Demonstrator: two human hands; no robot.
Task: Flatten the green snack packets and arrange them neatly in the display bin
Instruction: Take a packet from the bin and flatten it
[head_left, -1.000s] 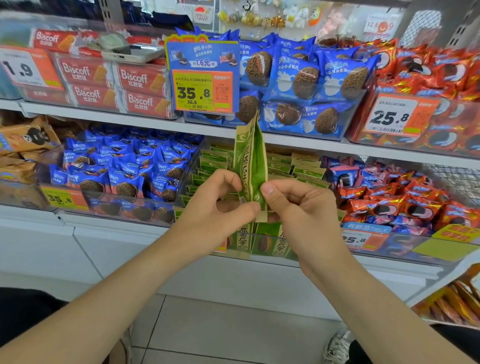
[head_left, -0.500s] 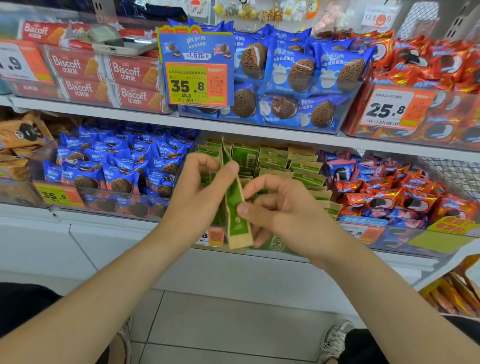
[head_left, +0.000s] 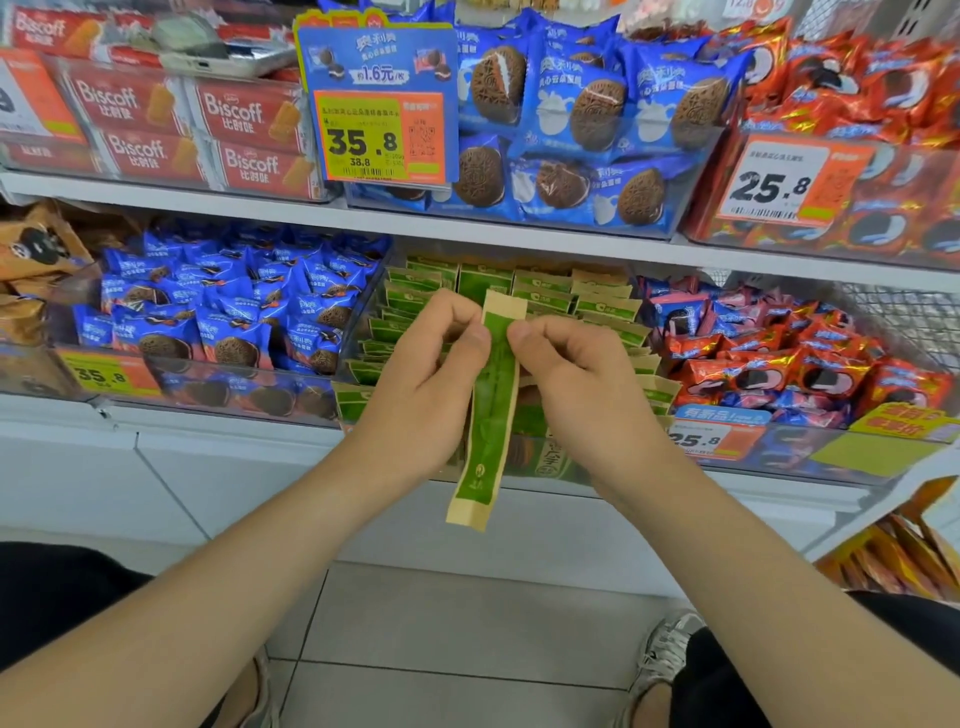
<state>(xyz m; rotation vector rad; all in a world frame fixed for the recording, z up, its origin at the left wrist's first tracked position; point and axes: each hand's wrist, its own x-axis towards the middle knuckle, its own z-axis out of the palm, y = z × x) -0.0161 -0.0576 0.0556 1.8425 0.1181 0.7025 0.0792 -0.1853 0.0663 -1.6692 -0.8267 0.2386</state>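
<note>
My right hand (head_left: 576, 374) has climbed the green packet (head_left: 491, 410) since half a second ago and now meets my left hand (head_left: 421, 384) near its top, both pinching it between thumb and fingers. The packet hangs nearly upright in front of the display bin (head_left: 358, 332), where other green packets (head_left: 545, 291) stand in rows.

Matt, paper-like green packet (head_left: 492, 395); glossy foil red wrappers (head_left: 810, 364); clear plastic bin (head_left: 363, 312).

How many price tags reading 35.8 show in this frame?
2: upper price tag on the blue sign; lower price tag on the left bin's front. Others may be hidden.
</note>
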